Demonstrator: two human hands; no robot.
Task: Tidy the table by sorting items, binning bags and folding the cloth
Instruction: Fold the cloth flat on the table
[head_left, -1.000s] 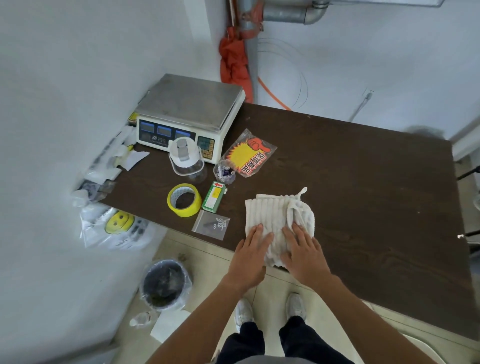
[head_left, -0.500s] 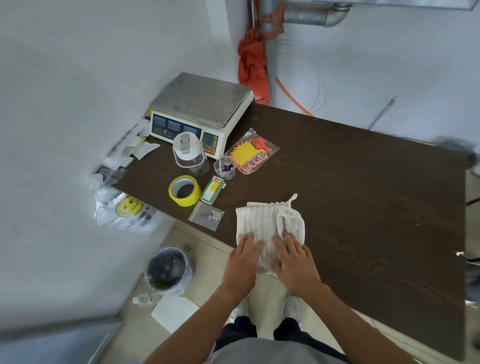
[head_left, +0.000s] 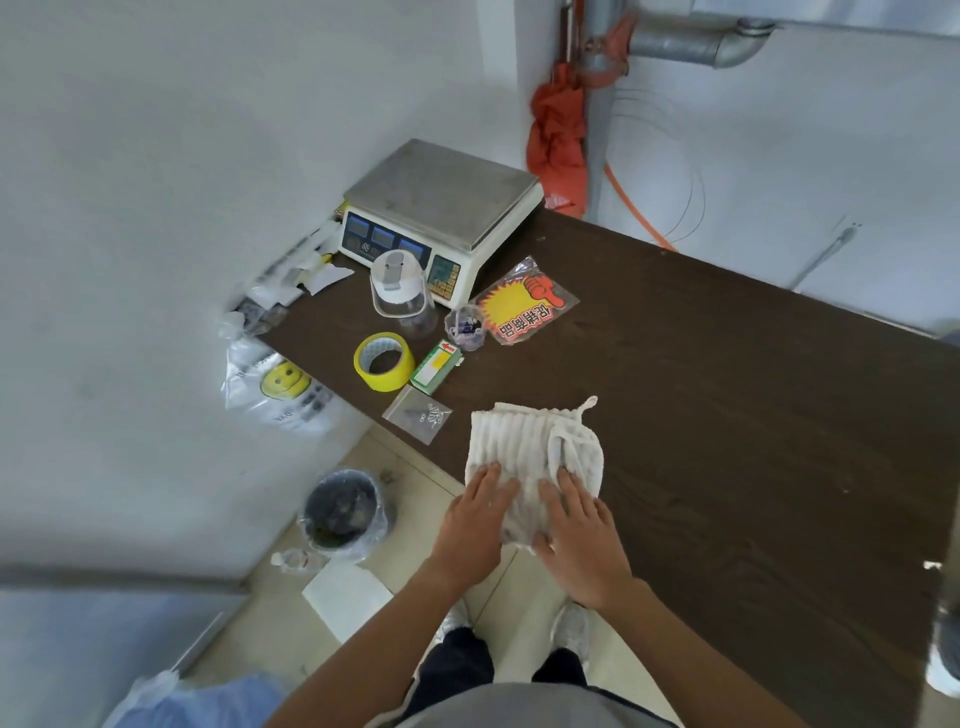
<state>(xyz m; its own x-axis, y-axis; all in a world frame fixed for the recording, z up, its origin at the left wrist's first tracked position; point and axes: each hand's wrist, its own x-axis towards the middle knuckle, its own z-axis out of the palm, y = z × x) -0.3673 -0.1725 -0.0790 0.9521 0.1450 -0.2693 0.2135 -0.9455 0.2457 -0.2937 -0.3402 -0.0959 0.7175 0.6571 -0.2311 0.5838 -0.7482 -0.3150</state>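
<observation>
A white ribbed cloth (head_left: 524, 441), folded into a small rectangle with a loop at its far right corner, lies at the near edge of the dark brown table (head_left: 727, 395). My left hand (head_left: 475, 525) rests flat on its near left part. My right hand (head_left: 579, 530) presses flat on its near right part, the thumb at the cloth's near edge. Left of the cloth lie a small clear bag of screws (head_left: 418, 414), a green and white box (head_left: 435, 366), a yellow tape roll (head_left: 383, 361) and a yellow and red packet (head_left: 522, 301).
A weighing scale (head_left: 441, 208) stands at the table's far left corner, with a clear lidded jar (head_left: 400, 291) and a small clear cup (head_left: 465, 327) before it. On the floor stand a bag-lined bin (head_left: 340, 512), a smiley-face bag (head_left: 283, 389) and white paper (head_left: 345, 597).
Both hands have slid toward me along the cloth, from its middle to its near part. The view has shifted; the cloth stays folded in place.
</observation>
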